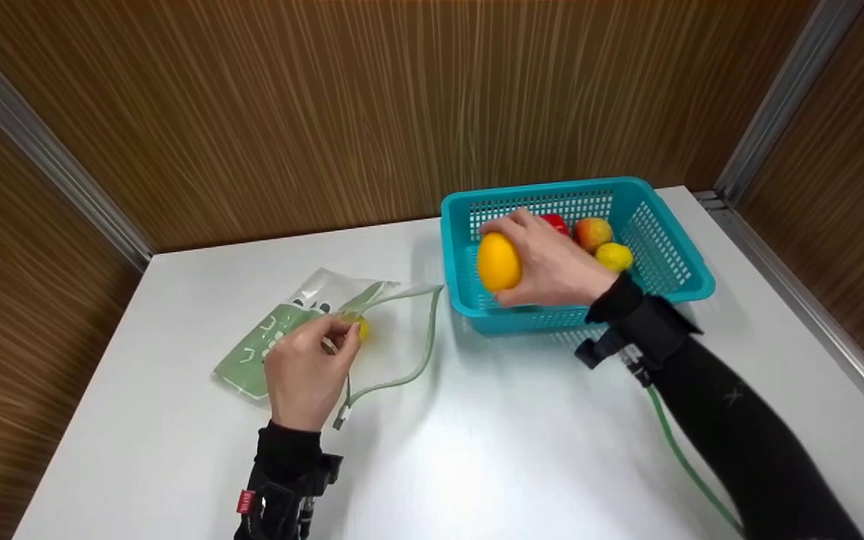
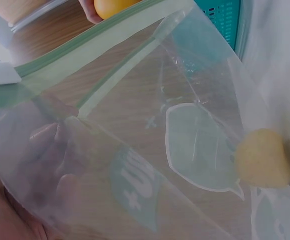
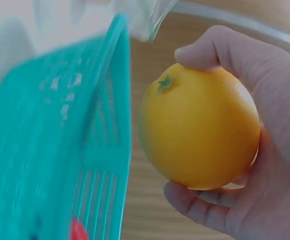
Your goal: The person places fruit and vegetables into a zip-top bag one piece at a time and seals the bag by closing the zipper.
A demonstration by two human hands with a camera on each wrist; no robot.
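Note:
My right hand (image 1: 556, 262) grips an orange (image 1: 498, 262) above the left part of a teal basket (image 1: 456, 300). In the right wrist view, thumb and fingers curl round the orange (image 3: 199, 130), its small green stem mark showing. My left hand (image 1: 310, 371) pinches the edge of a clear zip bag (image 1: 252, 367) with green print and a green zip strip. The bag's mouth stands spread open toward the basket. Inside it lies a yellow pear-shaped fruit (image 2: 262, 159), partly hidden by the left fingers in the head view.
In the basket sit a red item (image 1: 555, 223), a red-yellow fruit like a peach (image 1: 593, 233) and a yellow lemon-like fruit (image 1: 614, 257). A wood-grain panel (image 1: 312, 112) rises behind the white table (image 1: 432, 465). A green cable (image 1: 683, 457) runs beside the right forearm.

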